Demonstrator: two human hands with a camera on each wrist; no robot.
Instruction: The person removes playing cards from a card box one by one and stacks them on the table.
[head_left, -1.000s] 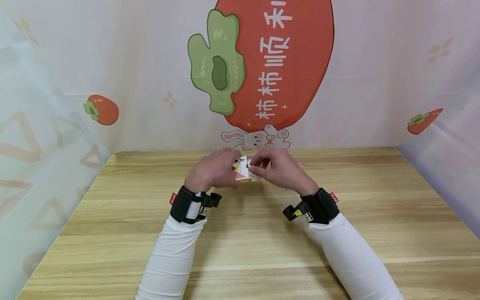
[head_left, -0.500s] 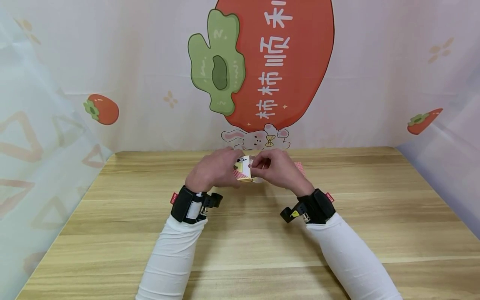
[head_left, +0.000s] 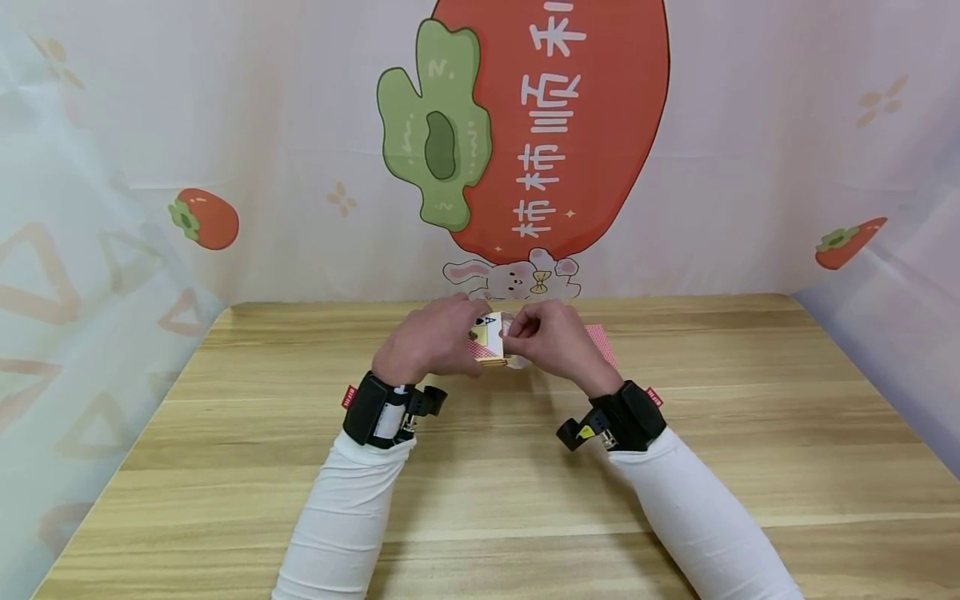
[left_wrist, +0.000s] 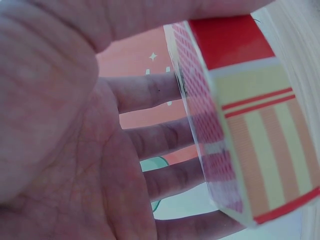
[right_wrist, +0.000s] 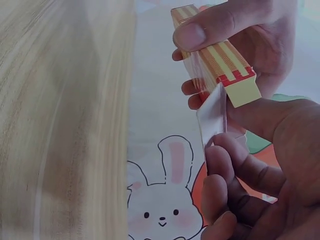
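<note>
In the head view, my left hand holds a playing-card box with an ace printed on its face, above the far part of the table. The left wrist view shows the box's striped side between the thumb and straight fingertips. My right hand is at the box's right end. In the right wrist view, its thumb lies against the box end and its curled fingers are at a pale open flap, pinching it. Whether cards are inside is hidden.
Behind the right forearm lies a red-patterned stack or card on the wooden table, partly covered by the hand. A printed cloth with a persimmon and a rabbit rises at the table's far edge.
My right wrist has drifted slightly left, and its fingers have drawn together at the box end. More of the red-patterned item shows beside it. The left hand and box have moved slightly right.
</note>
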